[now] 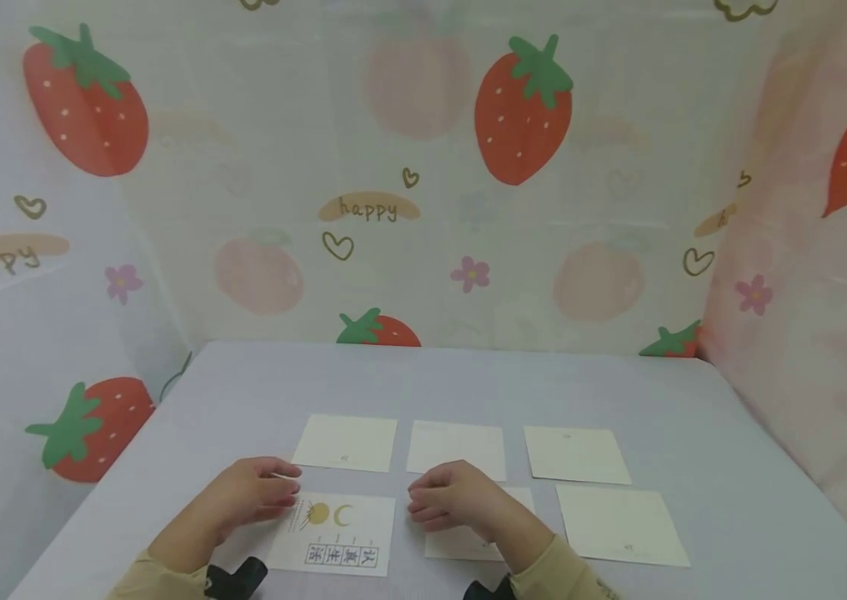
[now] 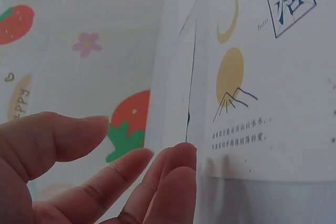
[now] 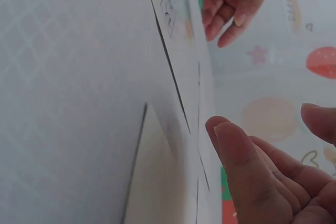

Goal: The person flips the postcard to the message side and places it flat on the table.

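Observation:
A white card (image 1: 348, 521) lies on the table in the front row at left, printed with a sun, a crescent moon and boxed Chinese characters. At its left edge is my left hand (image 1: 254, 493), fingers relaxed and holding nothing. The left wrist view shows the thumb apart from the fingers, near the card's sun drawing (image 2: 230, 77). My right hand (image 1: 461, 502) is above the middle card (image 1: 461, 546) of the front row, partly hiding it. Its fingers are loosely bent; in the right wrist view, the thumb and fingers (image 3: 239, 150) have a gap between them with nothing in it.
Three plain cream cards, at left (image 1: 348, 442), middle (image 1: 457, 442) and right (image 1: 577, 454), form the back row. Another plain card (image 1: 622, 525) lies at front right. The pale table (image 1: 483, 383) is bordered by strawberry-print curtains (image 1: 423, 275) behind and at both sides.

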Available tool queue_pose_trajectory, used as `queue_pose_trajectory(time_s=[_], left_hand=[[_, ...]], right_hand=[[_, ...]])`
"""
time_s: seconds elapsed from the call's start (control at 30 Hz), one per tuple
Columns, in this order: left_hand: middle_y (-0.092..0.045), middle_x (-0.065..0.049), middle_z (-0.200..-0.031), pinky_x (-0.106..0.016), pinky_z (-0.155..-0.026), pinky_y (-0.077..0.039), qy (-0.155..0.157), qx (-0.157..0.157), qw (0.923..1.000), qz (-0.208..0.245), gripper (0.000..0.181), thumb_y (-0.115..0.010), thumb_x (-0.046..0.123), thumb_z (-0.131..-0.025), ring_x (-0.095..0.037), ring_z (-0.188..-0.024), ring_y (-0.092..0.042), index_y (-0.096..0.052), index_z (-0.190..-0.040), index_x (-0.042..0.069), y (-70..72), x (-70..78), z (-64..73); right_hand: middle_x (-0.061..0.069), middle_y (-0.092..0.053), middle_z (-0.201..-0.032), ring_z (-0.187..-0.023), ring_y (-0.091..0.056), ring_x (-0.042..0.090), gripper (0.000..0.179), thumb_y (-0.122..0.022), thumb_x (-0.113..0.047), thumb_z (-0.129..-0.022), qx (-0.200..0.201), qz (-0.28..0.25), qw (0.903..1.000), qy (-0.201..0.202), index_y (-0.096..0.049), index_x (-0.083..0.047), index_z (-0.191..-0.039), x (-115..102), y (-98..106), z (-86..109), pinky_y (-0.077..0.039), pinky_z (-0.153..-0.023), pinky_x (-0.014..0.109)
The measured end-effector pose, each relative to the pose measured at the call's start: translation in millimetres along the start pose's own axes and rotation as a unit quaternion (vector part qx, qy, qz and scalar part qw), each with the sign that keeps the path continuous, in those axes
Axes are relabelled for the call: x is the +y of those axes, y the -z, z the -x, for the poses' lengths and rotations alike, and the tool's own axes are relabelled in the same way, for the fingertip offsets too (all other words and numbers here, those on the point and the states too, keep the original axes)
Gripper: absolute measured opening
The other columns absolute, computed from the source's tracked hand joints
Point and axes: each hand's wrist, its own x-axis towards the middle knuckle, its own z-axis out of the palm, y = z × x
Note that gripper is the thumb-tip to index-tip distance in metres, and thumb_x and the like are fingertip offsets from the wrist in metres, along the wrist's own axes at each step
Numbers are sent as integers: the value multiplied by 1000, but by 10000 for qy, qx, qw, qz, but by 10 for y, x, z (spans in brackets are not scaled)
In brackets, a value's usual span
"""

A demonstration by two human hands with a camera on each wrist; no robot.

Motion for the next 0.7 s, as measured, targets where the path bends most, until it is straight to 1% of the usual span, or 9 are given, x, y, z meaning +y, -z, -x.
queue_pose_trajectory(time_s=[0.07,0.23,0.3,0.4,0.53,0.7], left_hand=[[-64,-8,-92,-32,-71,-54,93,41,9999,5,32,-63,11,-84,-16,-78,-62,-58,-112,-2,22,-14,-3],[-66,-7,-87,-30,-69,-54,260,31,9996,-41,31,-63,10,-83,-16,-75,-62,-58,-111,-2,58,-42,-11],[-66,-7,-87,-30,-69,-53,259,-31,9996,-110,34,-64,10,-82,-17,-75,-63,-57,-112,-3,73,-48,-11],[-66,-7,-87,-31,-69,-53,301,-44,9993,-213,36,-65,11,-82,-17,-76,-64,-56,-114,-3,96,-57,-11],[-66,-6,-88,-31,-68,-53,332,4,9990,-309,37,-65,12,-82,-17,-74,-64,-55,-114,-2,123,-73,-12],[-66,-7,-87,-31,-67,-53,316,30,9990,-299,37,-65,13,-82,-18,-73,-64,-54,-114,-3,137,-77,-10]], right_hand=[[15,-67,-90,-82,-66,26,24,-64,-8,-83,16,31,10000,-11,-62,7,-103,10,-25,-4,-55,-68,34],[14,-67,-90,-80,-67,25,24,-66,-7,-82,43,149,9999,-56,-63,6,-101,43,-64,-17,-55,-67,34],[14,-67,-90,-79,-67,25,24,-66,-6,-81,36,152,9998,-77,-63,6,-101,57,-76,-23,-55,-66,34],[13,-68,-89,-78,-67,24,23,-66,-6,-81,-6,138,9999,-96,-63,6,-101,75,-96,-30,-55,-66,34],[12,-68,-87,-77,-67,24,22,-66,-5,-81,-45,106,9999,-111,-63,6,-100,80,-120,-29,-55,-65,34],[14,-68,-87,-78,-67,25,22,-65,-4,-81,-51,63,9999,-117,-63,6,-100,73,-135,-26,-55,-65,34]])
